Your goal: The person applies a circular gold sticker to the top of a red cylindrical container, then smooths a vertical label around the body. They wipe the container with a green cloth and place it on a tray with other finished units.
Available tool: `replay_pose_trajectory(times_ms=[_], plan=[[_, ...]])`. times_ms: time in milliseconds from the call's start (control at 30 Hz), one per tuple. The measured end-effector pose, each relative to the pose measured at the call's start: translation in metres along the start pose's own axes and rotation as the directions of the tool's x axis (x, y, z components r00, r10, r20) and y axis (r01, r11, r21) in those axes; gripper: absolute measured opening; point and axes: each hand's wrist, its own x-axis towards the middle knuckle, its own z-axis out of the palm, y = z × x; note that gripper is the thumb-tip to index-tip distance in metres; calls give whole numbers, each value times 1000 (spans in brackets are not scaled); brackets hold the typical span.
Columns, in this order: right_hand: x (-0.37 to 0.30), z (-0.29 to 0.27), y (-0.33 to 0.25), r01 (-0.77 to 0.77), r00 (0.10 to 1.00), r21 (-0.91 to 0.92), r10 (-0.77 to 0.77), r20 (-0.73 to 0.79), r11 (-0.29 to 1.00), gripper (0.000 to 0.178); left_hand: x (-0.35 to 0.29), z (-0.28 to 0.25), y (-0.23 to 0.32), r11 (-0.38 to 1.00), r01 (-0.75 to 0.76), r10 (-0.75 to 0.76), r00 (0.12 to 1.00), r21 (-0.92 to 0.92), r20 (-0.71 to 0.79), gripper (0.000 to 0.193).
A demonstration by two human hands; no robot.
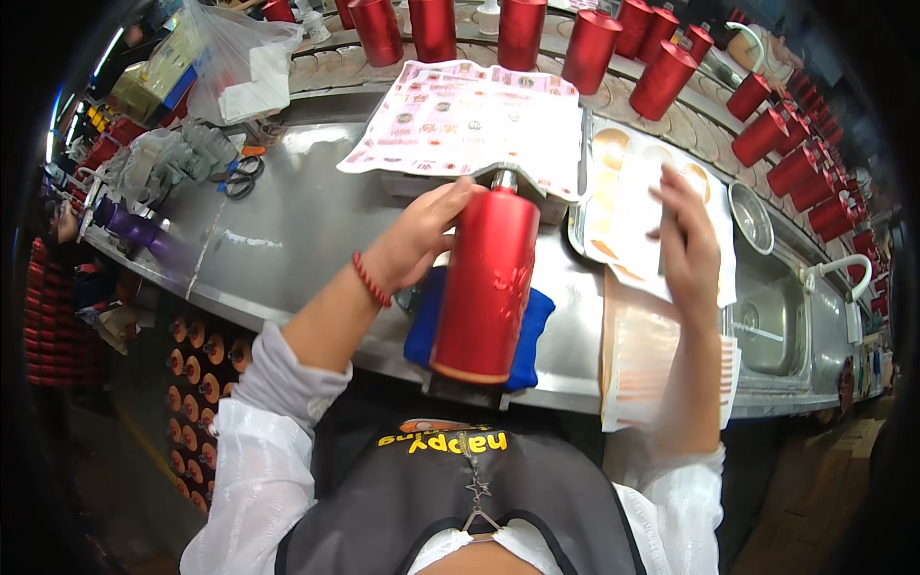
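A glossy red bottle (487,278) with a silvery neck leans on a folded blue cloth (539,331) at the front of the metal bench, its base toward me. My left hand (426,228) is against the bottle's upper left side, fingertips by the shoulder; part of its grip is hidden behind the bottle. Raised, wrinkled marks show on the bottle's right side. Over a tray (577,230) with white sheets (628,216) hovers my right hand (688,240), slightly blurred, with its fingers apart and nothing visible in them. Round golden patches (610,149) show on the sheets.
Behind the bottle lies a pink-patterned sheet (470,120). Scissors (244,177) and a plastic bag (240,67) are at left. Red bottles (594,48) stand along the curved conveyor (704,110). At right are a metal bowl (750,218), a sink (767,326) and a printed sheet (661,383).
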Motion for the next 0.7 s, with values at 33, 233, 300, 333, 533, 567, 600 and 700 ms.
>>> replay_pose_trajectory(times_ms=[33, 233, 300, 333, 533, 567, 600, 700], plan=[[41, 2, 19, -105, 995, 42, 105, 1, 994, 31, 20, -4, 5, 994, 85, -83, 996, -67, 27, 55], [320, 9, 268, -81, 997, -476, 64, -53, 875, 48, 51, -12, 10, 944, 308, -326, 927, 119, 184, 36], [311, 17, 309, -62, 998, -605, 66, -16, 794, 48, 32, -10, 5, 958, 256, -272, 955, 131, 120, 32], [295, 49, 313, -3, 999, -579, 23, 27, 815, 48, 15, -15, 0, 977, 173, -181, 982, 122, 57, 28], [96, 178, 199, 257, 914, -92, -211, 346, 962, 47, -195, -26, 9, 881, -470, 343, 556, 54, -757, 26], [62, 183, 171, 264, 883, -35, -227, 410, 964, 47, -237, -30, -2, 856, -494, 392, 432, 151, -812, 27], [36, 189, 149, 271, 848, 22, -250, 467, 962, 47, -280, -25, -13, 830, -504, 436, 315, 240, -843, 28], [-20, 194, 97, 278, 778, 111, -291, 557, 954, 47, -404, 10, -30, 821, -405, 413, -66, 403, -908, 28]])
